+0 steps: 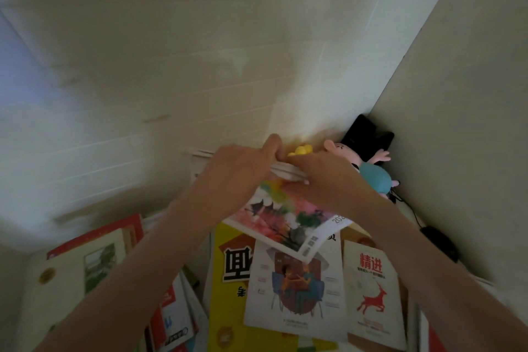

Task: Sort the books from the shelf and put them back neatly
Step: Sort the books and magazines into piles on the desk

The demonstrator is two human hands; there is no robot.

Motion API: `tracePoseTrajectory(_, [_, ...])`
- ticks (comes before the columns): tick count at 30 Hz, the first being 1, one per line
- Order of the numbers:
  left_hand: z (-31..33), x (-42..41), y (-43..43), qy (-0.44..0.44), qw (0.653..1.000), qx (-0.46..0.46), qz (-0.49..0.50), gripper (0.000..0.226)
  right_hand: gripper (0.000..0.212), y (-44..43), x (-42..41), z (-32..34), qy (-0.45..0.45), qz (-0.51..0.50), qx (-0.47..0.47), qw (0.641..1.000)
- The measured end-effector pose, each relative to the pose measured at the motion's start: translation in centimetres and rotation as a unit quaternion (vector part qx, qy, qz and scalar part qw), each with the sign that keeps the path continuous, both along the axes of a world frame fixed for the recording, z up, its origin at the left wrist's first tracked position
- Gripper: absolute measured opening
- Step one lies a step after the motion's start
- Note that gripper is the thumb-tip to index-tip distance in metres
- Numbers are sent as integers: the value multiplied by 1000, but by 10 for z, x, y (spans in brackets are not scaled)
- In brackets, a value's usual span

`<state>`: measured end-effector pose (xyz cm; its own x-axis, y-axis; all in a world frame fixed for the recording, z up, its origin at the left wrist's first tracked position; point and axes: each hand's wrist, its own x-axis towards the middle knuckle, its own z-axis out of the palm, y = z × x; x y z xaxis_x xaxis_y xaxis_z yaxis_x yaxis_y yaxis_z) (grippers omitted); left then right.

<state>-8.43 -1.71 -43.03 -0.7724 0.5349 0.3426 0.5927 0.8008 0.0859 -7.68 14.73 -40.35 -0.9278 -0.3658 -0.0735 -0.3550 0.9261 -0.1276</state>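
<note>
Both my hands meet at the top of a thin stack of white books or booklets (pixel 288 171) by the back wall. My left hand (pixel 243 166) grips the stack's upper edge from the left, thumb raised. My right hand (pixel 323 177) lies over it from the right, fingers curled on the edge. Below them a book with a colourful floral cover (pixel 285 217) lies tilted on a pile. Under it lie a yellow book (pixel 228 271), a white booklet with a drawing of seated people (pixel 294 291) and a cream book with a red deer (pixel 371 291).
A red-edged book with a landscape picture (pixel 94 260) and more books (pixel 174 320) lie at the lower left. A pink and blue plush toy (pixel 368 174), a yellow object (pixel 301 150) and a black item (pixel 368 134) fill the back right corner, with a black cable and mouse (pixel 440 240).
</note>
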Motion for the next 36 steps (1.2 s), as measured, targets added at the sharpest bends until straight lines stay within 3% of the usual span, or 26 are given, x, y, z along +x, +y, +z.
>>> tracePoseTrajectory(2, [-1,-3,4,-6,998,60,3,43,19,13,8,-17,16,-12,-64,998])
tracePoseTrajectory(4, [5,2,-3,22,982,189,20,65,17,32,14,-23,7,-59,-183,981])
tracePoseTrajectory(6, [0,13,-13,133,925,345,93,82,20,53,17,-25,-30,-129,-328,935])
tracePoseTrajectory(7, [-11,18,-17,104,888,427,133,91,22,64,21,-29,-49,-166,-400,900])
tracePoseTrajectory(8, [-18,23,-17,-9,845,515,145,103,25,72,26,-32,-60,-190,-473,858])
tracePoseTrajectory(10, [-34,23,-6,-303,714,619,123,114,50,82,38,-49,-69,-216,-589,776])
tracePoseTrajectory(12, [-44,29,13,-484,681,540,97,56,63,83,50,-68,-62,-236,-642,727])
tracePoseTrajectory(13, [-54,32,20,-490,694,517,107,28,52,83,56,-76,-56,-243,-662,706])
tracePoseTrajectory(15, [-69,37,27,-471,694,530,121,12,39,81,68,-91,-66,-245,-684,684])
tracePoseTrajectory(18, [-86,43,28,-487,690,522,120,23,68,82,84,-114,-129,-235,-637,723])
tracePoseTrajectory(21, [-99,42,27,-484,699,506,146,26,20,76,88,-136,-138,-280,-618,722])
tracePoseTrajectory(22, [-101,41,26,-476,704,504,154,28,16,74,88,-141,-122,-295,-612,724])
tracePoseTrajectory(27, [-99,42,26,-414,740,501,175,38,15,70,96,-151,-78,-317,-608,724])
tracePoseTrajectory(29, [-97,42,29,-391,742,520,164,39,9,70,99,-151,-66,-325,-601,727])
tracePoseTrajectory(33, [-91,38,31,-371,733,550,151,30,19,73,100,-142,-66,-302,-598,739])
tracePoseTrajectory(36, [-94,37,29,-366,738,552,130,50,20,76,102,-147,-117,-278,-582,755])
